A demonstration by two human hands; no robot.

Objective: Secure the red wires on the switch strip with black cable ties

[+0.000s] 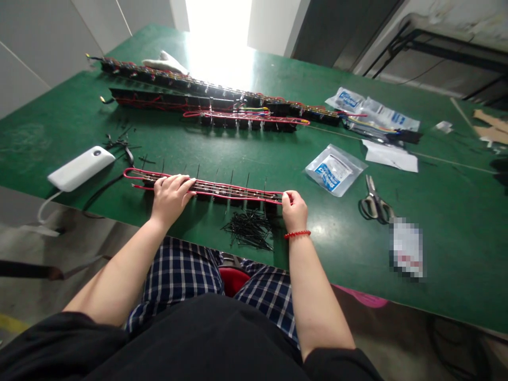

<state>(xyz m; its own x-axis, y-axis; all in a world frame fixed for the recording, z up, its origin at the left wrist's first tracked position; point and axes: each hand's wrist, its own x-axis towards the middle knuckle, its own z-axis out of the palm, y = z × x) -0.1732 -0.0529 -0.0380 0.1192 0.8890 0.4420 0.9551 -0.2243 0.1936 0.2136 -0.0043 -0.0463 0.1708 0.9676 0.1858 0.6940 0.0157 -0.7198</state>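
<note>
A long black strip (222, 197) with upright black cable ties lies along the near side of the table. Over its top runs a red wire (238, 187), looped at the left end, with thin metallic lines between its two lengths. Laid across the strip's left part, my left hand (170, 198) has its fingers on the far side and its thumb on the near side, closed over the wire. At the right end, my right hand (294, 209) pinches the red wire between thumb and curled fingers. A pile of loose black cable ties (250, 230) lies just below the strip.
Longer wired black strips (159, 100) lie farther back, with a white glove (166, 62) behind them. A white device (81, 168) with a cable is at left. Plastic bags (336, 168), paper (391, 156) and scissors (373, 203) lie at right.
</note>
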